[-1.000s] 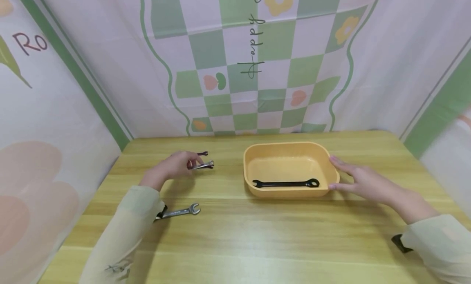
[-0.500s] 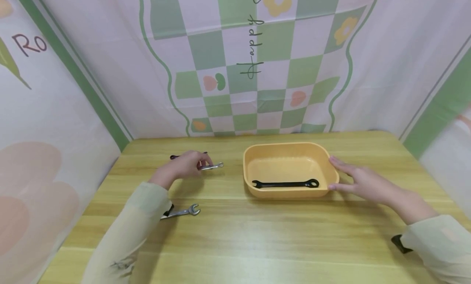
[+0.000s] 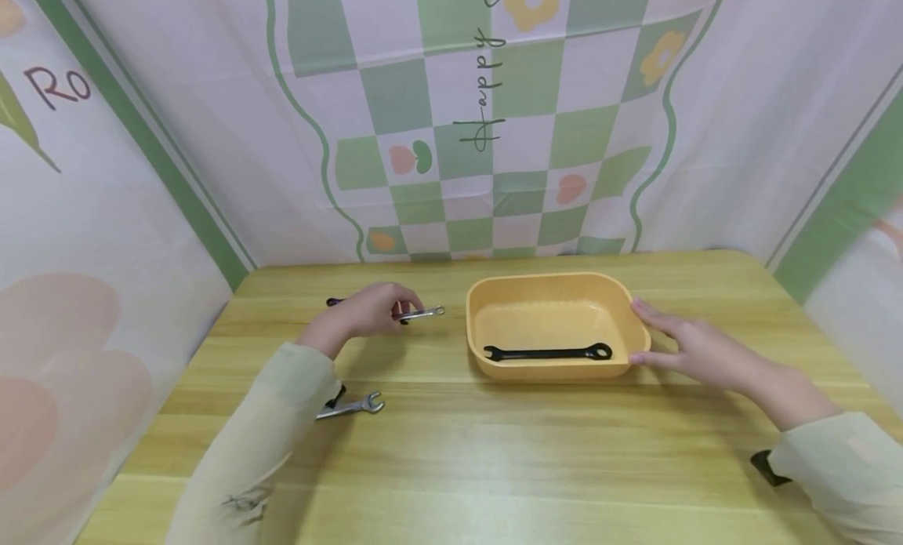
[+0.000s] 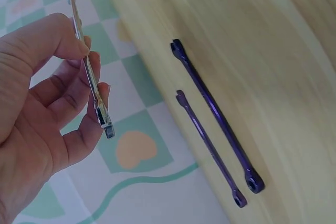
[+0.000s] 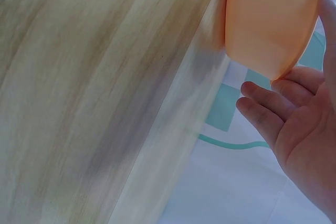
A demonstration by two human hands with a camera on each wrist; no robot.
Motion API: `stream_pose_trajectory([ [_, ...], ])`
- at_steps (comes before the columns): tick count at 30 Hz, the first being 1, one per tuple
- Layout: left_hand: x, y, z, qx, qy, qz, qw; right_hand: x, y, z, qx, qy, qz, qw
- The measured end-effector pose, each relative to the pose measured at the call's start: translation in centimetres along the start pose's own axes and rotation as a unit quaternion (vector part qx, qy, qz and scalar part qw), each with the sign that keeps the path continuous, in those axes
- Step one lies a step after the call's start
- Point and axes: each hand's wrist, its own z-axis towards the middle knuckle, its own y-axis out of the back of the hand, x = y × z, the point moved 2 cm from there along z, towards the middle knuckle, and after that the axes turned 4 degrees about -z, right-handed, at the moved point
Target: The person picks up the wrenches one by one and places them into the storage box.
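Note:
My left hand (image 3: 377, 310) pinches a small silver combination wrench (image 3: 423, 314) between thumb and fingers, above the table left of a yellow plastic bin (image 3: 557, 371). In the left wrist view, this silver wrench (image 4: 92, 74) is clear of the table. Two dark purple wrenches, a longer one (image 4: 215, 111) and a shorter one (image 4: 207, 145), lie side by side on the table; the hand partly covers them in the head view. My right hand (image 3: 705, 357) touches the bin's right end with fairly straight, spread fingers. A black wrench (image 3: 546, 354) lies inside the bin.
A larger silver wrench (image 3: 353, 406) lies on the wooden table (image 3: 494, 466), its left end hidden by my left sleeve. Behind the table hangs a green checkered cloth (image 3: 466, 168); patterned cloth also hangs at both sides.
My left hand has lifted the small silver wrench and carried it rightward toward the bin, uncovering an end of a purple wrench. The right hand and the bin have stayed put.

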Motion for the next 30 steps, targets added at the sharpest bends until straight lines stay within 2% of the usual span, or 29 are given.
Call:
stream_pose_trajectory([
  [14, -1.8, 0.1, 1.1, 0.0, -0.028, 0.019, 0.9994, 0.2, 0.0, -0.1, -0.004, 0.002, -0.002, 1.0],
  [26, -3.5, -0.4, 2.1, 0.006, -0.058, 0.005, 0.9983, 0.2, -0.1, -0.1, 0.001, -0.001, 0.006, 1.0],
  [30, -4.0, -0.6, 2.3, 0.01, -0.058, 0.005, 0.9982, 0.1, -0.1, -0.1, 0.0, -0.004, 0.005, 1.0],
])
